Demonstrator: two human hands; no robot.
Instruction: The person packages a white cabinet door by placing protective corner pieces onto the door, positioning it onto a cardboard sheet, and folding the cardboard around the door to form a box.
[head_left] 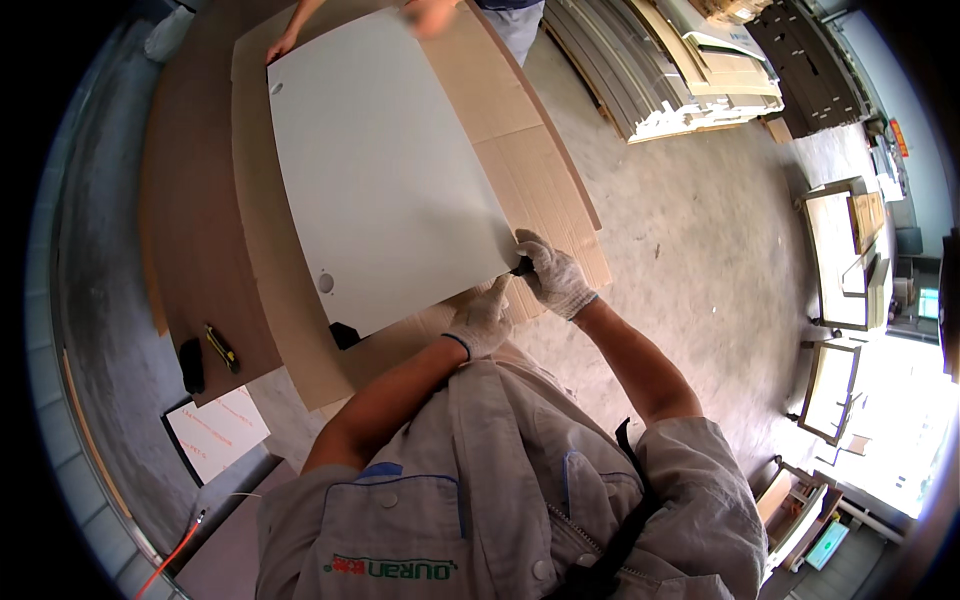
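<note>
A large white panel [385, 170] lies on brown cardboard [520, 165] in front of me. At its near right corner, my gloved right hand [552, 278] is closed on a small black corner protector [522, 265]. My gloved left hand [484, 322] is closed at the near edge just left of that corner, its fingertips reaching toward the protector. Another black corner protector [344, 335] covers the near left corner. Two round marks or holes sit along the panel's left side. Across from me, another person's hand [283, 46] touches the far left corner; their other hand [430, 16] is blurred by motion.
A yellow and black utility knife [221, 348] and a black item [192, 366] lie on the brown surface at left. Below them is a white printed sheet [217, 433]. Stacked boards [650, 70] stand at far right, with wheeled carts [850, 258] along the right.
</note>
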